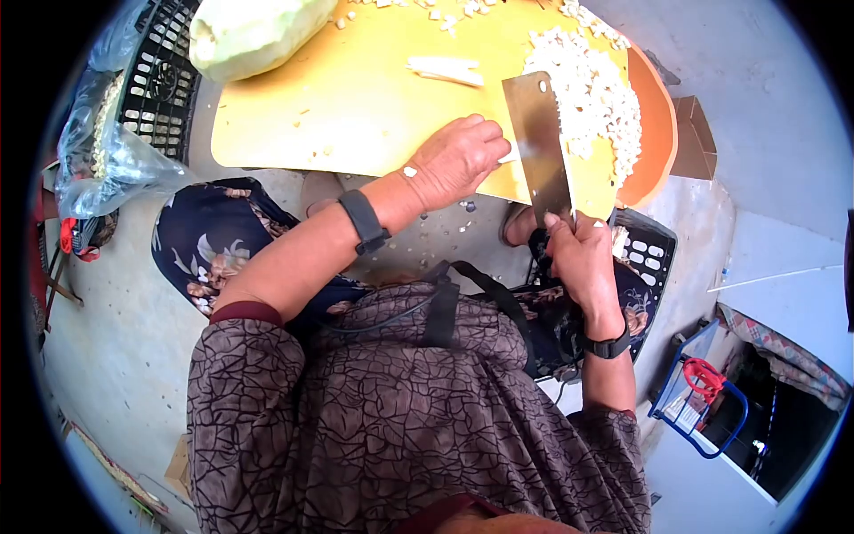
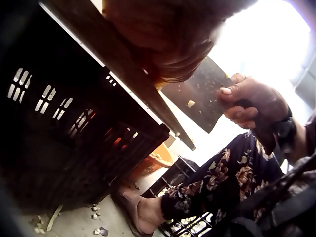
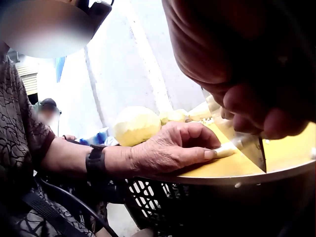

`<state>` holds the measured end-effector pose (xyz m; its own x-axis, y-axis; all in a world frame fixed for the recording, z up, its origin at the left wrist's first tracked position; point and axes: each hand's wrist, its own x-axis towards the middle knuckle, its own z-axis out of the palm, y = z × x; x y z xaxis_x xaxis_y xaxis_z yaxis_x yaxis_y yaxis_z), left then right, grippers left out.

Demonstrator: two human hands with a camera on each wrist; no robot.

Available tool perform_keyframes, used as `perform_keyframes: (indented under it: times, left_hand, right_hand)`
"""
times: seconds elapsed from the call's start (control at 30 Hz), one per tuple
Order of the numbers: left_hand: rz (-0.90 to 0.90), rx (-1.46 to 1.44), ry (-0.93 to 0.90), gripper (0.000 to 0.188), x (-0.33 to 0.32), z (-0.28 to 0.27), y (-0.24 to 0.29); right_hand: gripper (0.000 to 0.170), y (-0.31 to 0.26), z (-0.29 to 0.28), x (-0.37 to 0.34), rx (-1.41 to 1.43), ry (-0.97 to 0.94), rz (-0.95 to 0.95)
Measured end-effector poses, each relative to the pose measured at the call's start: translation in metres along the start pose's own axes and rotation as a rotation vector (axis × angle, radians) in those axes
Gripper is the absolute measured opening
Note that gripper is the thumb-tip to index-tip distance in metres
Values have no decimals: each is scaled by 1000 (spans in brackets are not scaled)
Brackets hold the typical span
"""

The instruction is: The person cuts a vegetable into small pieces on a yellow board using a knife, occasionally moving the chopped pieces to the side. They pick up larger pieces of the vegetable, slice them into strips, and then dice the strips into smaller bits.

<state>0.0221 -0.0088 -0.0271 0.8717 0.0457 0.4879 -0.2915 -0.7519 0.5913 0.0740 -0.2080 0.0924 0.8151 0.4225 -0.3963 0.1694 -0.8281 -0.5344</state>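
Note:
My right hand grips the handle of a broad cleaver, its blade standing over the yellow cutting board. Just left of the blade, my left hand pinches a pale vegetable strip between thumb and fingers. In the right wrist view the strip's end is right at the blade. Small bits cling to the cleaver's side in the left wrist view. A heap of small white cubes lies right of the blade, and cut strips lie farther back on the board.
A large peeled pale-green fruit sits at the board's back left. An orange basin is under the board's right edge. Black crates stand left and right, with a plastic bag at left. Another person is in the background.

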Motion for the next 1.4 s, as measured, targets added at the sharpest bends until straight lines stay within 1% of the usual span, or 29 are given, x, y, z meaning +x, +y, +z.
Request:
perform_keyframes:
  times: [0.07,0.1,0.2,0.3,0.4,0.43,0.53,0.57,0.67,0.7,0.8,0.97,1.07,1.17,1.27,1.3,1.4]
  left_hand:
    - [23,28,-17,14,0,4,-2]
    - [20,20,-14,13,-1,5,-2]
    - [16,16,-17,12,-1,3,-2]
    - [18,26,-21,11,-1,1,0]
    - [14,9,-19,10,-2,1,0]
    - [11,6,-23,11,-1,1,1]
    - [-11,-49,-11,13,0,-1,2]
    - [-19,-75,-2,14,1,-2,2]
    - [30,-63,44,14,-3,-1,0]
    - [28,-43,43,13,-4,-2,0]
    - [21,-3,32,11,-6,0,1]
    - [31,43,2,11,-6,-2,-1]
    - [24,24,10,11,-7,0,-1]
    - [23,19,10,10,-6,0,0]
    - [26,6,13,11,-6,1,-2]
    - [23,-1,5,11,-6,1,-2]
    - [8,-39,2,12,-6,-1,-3]
  right_hand:
    - [18,5,2,-1,-48,-14,-31]
    - [17,5,2,-2,-77,-21,-9]
    - [17,5,4,-3,-63,-19,-34]
    - [18,7,14,3,-205,8,-98]
    - [21,3,19,15,-322,7,-95]
    - [20,2,20,17,-314,27,-116]
    - [20,4,20,28,-99,-12,19]
    - [21,0,21,26,23,21,55]
    - [23,5,18,24,196,51,126]
    - [23,0,13,20,204,34,178]
    - [23,14,11,12,47,67,27]
    - [19,5,9,-5,-38,-12,-1]
    - [19,6,13,-5,-96,12,-38]
    - [22,0,16,-3,-228,42,-141]
    - [25,-3,22,8,-383,10,-160]
    - [26,1,25,12,-337,36,-171]
    - [25,16,31,28,-188,17,-71]
